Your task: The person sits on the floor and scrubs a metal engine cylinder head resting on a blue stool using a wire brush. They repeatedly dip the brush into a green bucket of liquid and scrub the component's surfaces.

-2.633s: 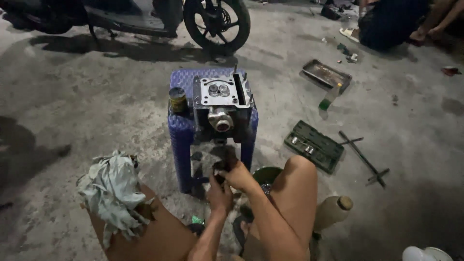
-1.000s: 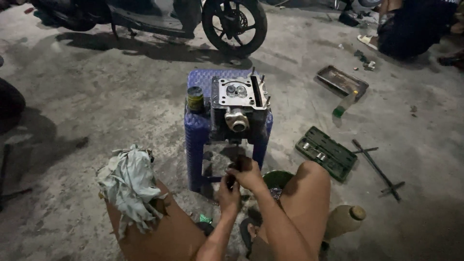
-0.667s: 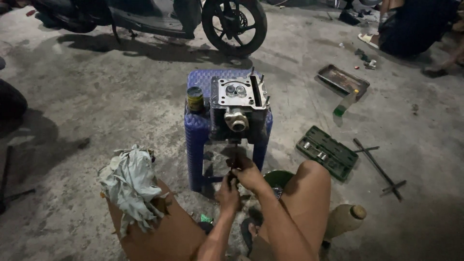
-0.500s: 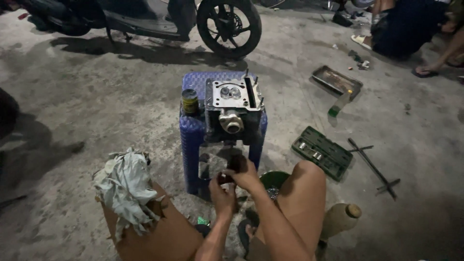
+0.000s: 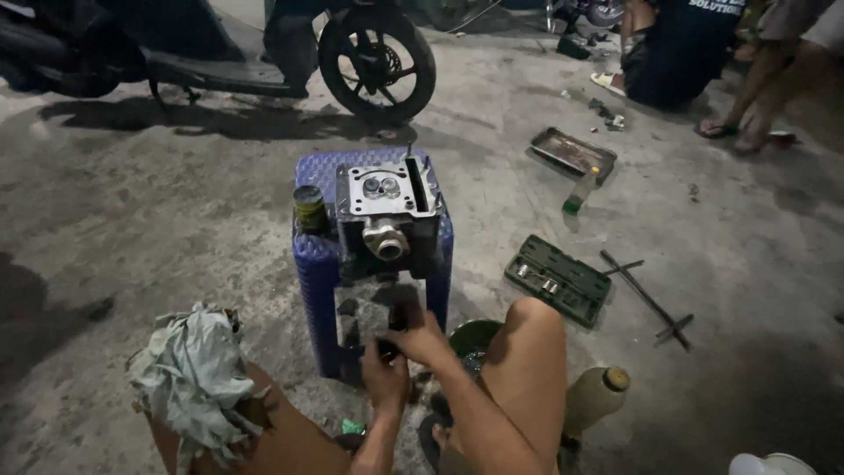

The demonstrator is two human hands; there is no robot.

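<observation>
Head view: both hands are held together low in front of the blue plastic stool (image 5: 316,264), where a small dark part (image 5: 396,321) is gripped between the curled fingers of the right hand (image 5: 422,339) and the left hand (image 5: 385,380); what kind of part it is cannot be told. Just above the fingers, a metal cylinder head (image 5: 387,211) is seen on the stool, with a small can (image 5: 308,208) beside it. A grey rag (image 5: 198,374) is laid on the knee to the left of the fingers.
</observation>
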